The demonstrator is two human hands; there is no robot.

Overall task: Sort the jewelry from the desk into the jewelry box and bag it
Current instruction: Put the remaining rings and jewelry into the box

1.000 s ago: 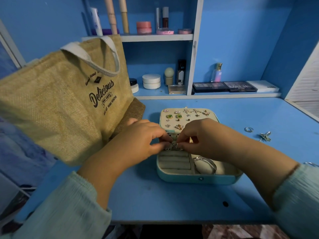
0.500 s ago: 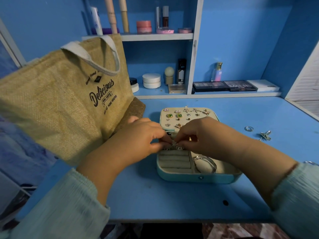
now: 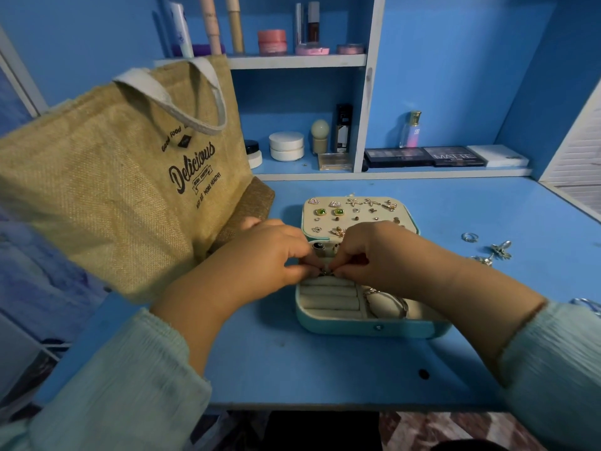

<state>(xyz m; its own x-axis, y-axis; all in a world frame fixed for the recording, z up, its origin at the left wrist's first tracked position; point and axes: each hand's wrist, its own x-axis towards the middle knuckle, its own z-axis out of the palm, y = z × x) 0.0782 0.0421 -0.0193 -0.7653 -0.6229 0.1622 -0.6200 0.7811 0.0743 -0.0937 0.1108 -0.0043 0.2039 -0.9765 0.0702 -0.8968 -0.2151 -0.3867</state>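
The fingers point(image 3: 300, 271) of the left hand point(image 3: 260, 255) and of the right hand point(image 3: 374, 255) are pinching a small dark piece point(image 3: 324, 272), too tiny to identify, over the ring rolls of the open jewelry box point(image 3: 364, 327) mid-table. Earrings are filling its lid and a bangle point(image 3: 388, 301) is lying inside, while rings point(image 3: 487, 250) at three o'clock are waiting on the table point(image 3: 292, 369). The burlap bag point(image 3: 107, 190) at ten o'clock is standing unused, so bagging looks far off.

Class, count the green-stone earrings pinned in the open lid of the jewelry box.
2: one green earring and a second beside it, in the lid's second row, left side. The hands may hide more.
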